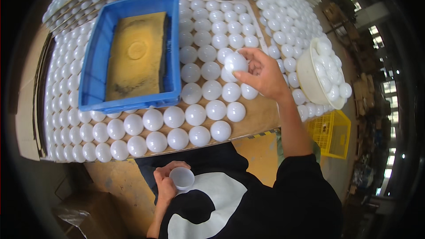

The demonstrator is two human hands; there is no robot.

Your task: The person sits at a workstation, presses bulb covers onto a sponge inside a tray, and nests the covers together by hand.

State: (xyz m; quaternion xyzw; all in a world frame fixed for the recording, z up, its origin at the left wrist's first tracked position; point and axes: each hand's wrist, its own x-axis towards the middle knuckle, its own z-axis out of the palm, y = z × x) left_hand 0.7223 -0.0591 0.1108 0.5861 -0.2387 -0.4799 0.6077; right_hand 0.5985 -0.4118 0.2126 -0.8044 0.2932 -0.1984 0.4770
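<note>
Close to my body, my left hand (165, 182) is closed around a hollow white bulb cover (182, 179), its round open side facing up. My right hand (265, 74) reaches out over the table and grips a glossy white bulb cover (236, 63) between thumb and fingers, its rounded side showing. Rows of similar white bulb covers (195, 114) stand dome-up on the brown cardboard-like surface (254, 114) beneath and around that hand. A few of them are partly hidden behind it.
A blue tub (173, 53) with a yellow, dark-smudged foam block (135, 73) sits left of centre among the covers. At the right, a cream bucket (306, 73) is heaped with white covers. Below it stands a yellow crate (338, 139). Stacked layers of covers line the back.
</note>
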